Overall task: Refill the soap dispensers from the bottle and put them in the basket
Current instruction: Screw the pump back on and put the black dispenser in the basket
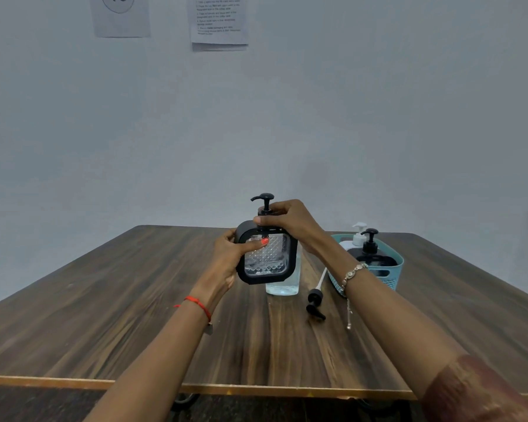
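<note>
You are holding the square black-framed soap dispenser with the clear diamond-patterned window (265, 257) up off the dark wooden table (134, 300), slightly tilted, in front of you. Your left hand (229, 254) is wrapping its left edge, thumb lying across the window. Your right hand (290, 220) is pinching the collar of its black pump (264, 197) at the neck, which I judge to be the screwing-on step.

If the thread is crossing, soap could be leaking later in the basket. If your left grip is slackening against the twist, the body could be slipping and dropping.

Just behind and below, the clear plastic refill bottle (282, 287) is standing with its top hidden, so a falling dispenser could be tipping it. A loose black pump with a white tube (315, 303) is lying between the bottle and the teal perforated basket (393, 280); your right forearm could be sweeping it. The basket is holding a white pump dispenser (358, 236) and a black pump dispenser (371, 248), so room is looking tight.
</note>
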{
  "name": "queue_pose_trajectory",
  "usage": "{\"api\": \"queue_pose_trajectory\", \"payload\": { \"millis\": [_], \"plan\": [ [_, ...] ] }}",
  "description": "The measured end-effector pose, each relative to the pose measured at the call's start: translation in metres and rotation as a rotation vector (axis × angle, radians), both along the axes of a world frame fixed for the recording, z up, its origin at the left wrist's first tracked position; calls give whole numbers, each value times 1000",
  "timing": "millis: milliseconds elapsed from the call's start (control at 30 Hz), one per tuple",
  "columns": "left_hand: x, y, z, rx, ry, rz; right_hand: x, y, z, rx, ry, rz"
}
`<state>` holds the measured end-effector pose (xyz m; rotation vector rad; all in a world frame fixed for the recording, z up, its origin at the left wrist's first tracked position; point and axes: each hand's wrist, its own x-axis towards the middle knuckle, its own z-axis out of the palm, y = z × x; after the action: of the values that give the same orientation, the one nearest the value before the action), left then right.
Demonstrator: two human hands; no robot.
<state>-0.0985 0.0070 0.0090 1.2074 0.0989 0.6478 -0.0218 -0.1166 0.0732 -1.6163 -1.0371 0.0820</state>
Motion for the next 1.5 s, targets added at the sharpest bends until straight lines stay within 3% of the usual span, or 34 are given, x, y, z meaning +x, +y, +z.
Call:
{"api": "queue_pose_trajectory", "payload": {
  "millis": [333,600,700,867,1100,1233,1500],
  "plan": [
    [2,-2,0,18,-2,60,-6,7,-8,126,13,-139],
    [7,-10,-4,46,15,67,-6,16,-19,155,-64,-414],
    [8,-12,-3,46,19,80,-4,13,-19,164,-69,-382],
    [7,-9,-3,33,10,54,8,-10,-14,76,1,-113],
    [14,-21,6,-6,-42,-12,29,-44,-12,-95,63,-35],
    [28,-39,15,32,-73,-47,40,-71,-4,-134,44,-79],
    [68,-79,54,228,-113,-40,72,-111,24,27,-29,-214]
  ]
}}
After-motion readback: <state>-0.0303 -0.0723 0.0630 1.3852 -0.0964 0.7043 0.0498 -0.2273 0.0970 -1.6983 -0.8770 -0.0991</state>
